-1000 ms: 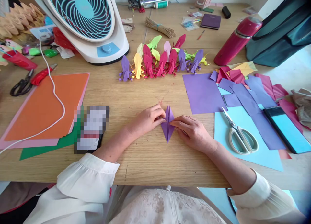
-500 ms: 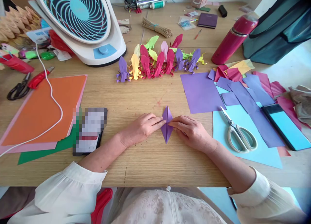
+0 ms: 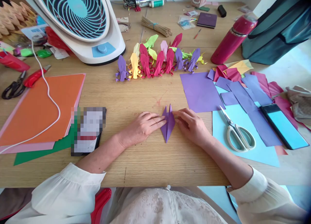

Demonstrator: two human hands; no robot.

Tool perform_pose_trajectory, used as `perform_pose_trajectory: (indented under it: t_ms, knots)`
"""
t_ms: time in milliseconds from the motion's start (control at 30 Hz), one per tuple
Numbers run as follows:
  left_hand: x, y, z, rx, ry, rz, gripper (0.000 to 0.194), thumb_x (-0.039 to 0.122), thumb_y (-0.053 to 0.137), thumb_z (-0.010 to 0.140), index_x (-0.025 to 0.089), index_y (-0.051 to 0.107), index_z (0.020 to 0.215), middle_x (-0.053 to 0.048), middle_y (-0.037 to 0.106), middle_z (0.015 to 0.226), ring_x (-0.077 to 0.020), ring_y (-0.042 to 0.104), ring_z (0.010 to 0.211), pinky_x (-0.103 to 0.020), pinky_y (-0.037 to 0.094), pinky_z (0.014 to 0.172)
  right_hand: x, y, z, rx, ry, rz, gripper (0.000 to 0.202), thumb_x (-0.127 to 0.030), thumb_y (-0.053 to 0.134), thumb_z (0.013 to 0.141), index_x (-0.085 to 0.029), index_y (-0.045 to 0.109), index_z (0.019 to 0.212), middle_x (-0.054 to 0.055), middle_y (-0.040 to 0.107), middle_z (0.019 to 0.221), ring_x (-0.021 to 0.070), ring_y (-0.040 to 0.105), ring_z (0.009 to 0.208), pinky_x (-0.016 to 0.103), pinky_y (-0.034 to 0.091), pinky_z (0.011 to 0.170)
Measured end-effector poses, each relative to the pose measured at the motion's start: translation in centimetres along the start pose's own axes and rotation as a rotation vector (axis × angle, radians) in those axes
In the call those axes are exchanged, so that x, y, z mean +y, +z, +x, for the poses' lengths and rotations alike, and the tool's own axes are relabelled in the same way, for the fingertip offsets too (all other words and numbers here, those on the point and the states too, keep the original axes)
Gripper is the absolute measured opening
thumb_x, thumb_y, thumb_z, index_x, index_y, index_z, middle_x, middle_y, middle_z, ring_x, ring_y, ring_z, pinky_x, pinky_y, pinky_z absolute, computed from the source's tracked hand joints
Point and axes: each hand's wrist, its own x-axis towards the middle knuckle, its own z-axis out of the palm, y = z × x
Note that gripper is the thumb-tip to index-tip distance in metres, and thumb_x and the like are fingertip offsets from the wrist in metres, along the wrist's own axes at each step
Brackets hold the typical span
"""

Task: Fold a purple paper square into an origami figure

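Note:
A folded purple paper (image 3: 167,128), shaped like a narrow diamond with a raised flap and a slit down its middle, lies on the wooden table in front of me. My left hand (image 3: 147,125) presses its left half with closed, extended fingertips; the thumb is hidden. From the other side, my right hand (image 3: 191,123) pinches the right flap at its edge with bent fingers. Beyond them stands a group of folded paper figures (image 3: 159,63) in purple, yellow, red, pink and green.
White-handled scissors (image 3: 239,136) and a phone (image 3: 283,125) lie on blue and purple sheets at right. At left are orange paper (image 3: 46,107), a cable and another phone (image 3: 88,130). A fan (image 3: 104,50) and a red flask (image 3: 233,39) stand farther back.
The right flap of the purple paper has lifted and opened away from the centre line. My right hand has shifted slightly right and up with it. The left hand stays nearly in place.

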Motion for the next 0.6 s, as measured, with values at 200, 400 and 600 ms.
perform_pose_trajectory:
  t_ms: [200, 400, 600]
  knots:
    - [-0.1, 0.2, 0.0, 0.0, 0.012, 0.016, 0.042, 0.01, 0.045, 0.1, 0.018, 0.055, 0.14, -0.009, 0.062, 0.141, -0.0249, 0.055, 0.125, -0.043, 0.047, 0.101, 0.2, 1.4, 1.5, 0.045, 0.274, 0.181, 0.034, -0.019, 0.062, 0.087, -0.023, 0.06, 0.121, 0.001, 0.066, 0.083, 0.016, 0.061, 0.07, 0.029, 0.05, 0.064]
    - [0.0, 0.2, 0.0, -0.008, -0.022, -0.039, 0.046, 0.009, 0.047, 0.098, 0.022, 0.055, 0.142, -0.01, 0.062, 0.14, -0.0255, 0.054, 0.127, -0.045, 0.047, 0.103, 0.3, 2.0, 2.0, 0.055, 0.213, 0.064, 0.035, -0.016, 0.062, 0.081, -0.025, 0.06, 0.116, 0.0, 0.066, 0.079, 0.0175, 0.059, 0.07, 0.031, 0.047, 0.066]
    - [-0.1, 0.2, -0.1, -0.009, -0.025, -0.036, 0.044, 0.011, 0.048, 0.099, 0.022, 0.057, 0.141, -0.01, 0.063, 0.139, -0.0249, 0.055, 0.126, -0.044, 0.046, 0.104, 0.2, 1.9, 1.8, 0.08, 0.193, -0.014, 0.017, -0.018, 0.063, 0.085, -0.024, 0.06, 0.1, 0.003, 0.063, 0.088, 0.0175, 0.059, 0.073, 0.03, 0.046, 0.065]
